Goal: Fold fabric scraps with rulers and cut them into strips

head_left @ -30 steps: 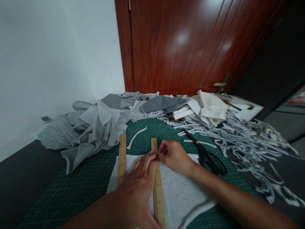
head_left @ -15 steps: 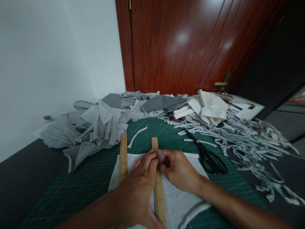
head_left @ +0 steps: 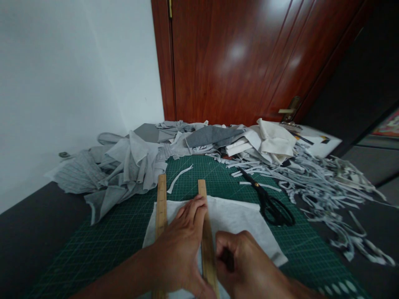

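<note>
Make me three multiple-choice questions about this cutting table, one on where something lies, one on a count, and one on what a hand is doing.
1. Where do the black scissors lie?
A. On the green cutting mat, to the right of the white fabric
B. On top of the grey cloth pile
C. In the right hand

2. How many wooden rulers lie on the white fabric?
A. One
B. Two
C. Four

3. What is the left hand doing?
A. Lifting the scissors
B. Hanging in the air above the mat
C. Pressing flat beside the right ruler

Answers:
1. A, the scissors rest on the mat just past the fabric's right edge.
2. B, the left ruler and the right ruler lie roughly side by side.
3. C, its fingers are spread on the fabric against that ruler, while the right hand is closed near the ruler's other edge.
</note>
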A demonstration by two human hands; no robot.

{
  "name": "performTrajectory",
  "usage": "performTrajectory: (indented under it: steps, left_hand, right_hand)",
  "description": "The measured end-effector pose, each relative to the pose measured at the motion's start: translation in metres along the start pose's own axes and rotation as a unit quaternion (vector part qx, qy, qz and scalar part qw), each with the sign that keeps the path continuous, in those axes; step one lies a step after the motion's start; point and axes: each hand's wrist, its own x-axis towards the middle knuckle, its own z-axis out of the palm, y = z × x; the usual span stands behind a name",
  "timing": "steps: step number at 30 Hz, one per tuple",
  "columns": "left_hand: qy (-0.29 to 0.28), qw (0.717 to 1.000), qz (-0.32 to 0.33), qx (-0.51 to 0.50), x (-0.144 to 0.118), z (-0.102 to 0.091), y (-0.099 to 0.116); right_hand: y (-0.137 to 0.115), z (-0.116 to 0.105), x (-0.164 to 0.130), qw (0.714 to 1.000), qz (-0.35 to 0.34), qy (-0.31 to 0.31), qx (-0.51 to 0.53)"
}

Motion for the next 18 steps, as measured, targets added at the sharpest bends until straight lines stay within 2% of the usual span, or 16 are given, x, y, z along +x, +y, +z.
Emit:
performTrajectory:
  steps: [3,6,13,18]
  left_hand:
    - [-0.003,1.0,-0.008,0.0,0.0,0.001,0.0]
    - [0.003,1.0,-0.007,0.0,0.0,0.003,-0.001]
    - [-0.003,1.0,-0.015,-0.007,0.002,0.002,0.0]
    - [-0.003,1.0,-0.009,-0.007,0.001,0.001,0.001]
  right_hand:
    - [0.004,0.001,-0.009,0.998,0.006,-0.044,0.033]
    - [0.007,0.003,-0.017,0.997,0.002,-0.06,0.053]
    - [0.026,0.016,-0.028,0.993,0.047,-0.104,0.006]
    - [0.041,0.019,-0.037,0.992,0.047,-0.12,0.008]
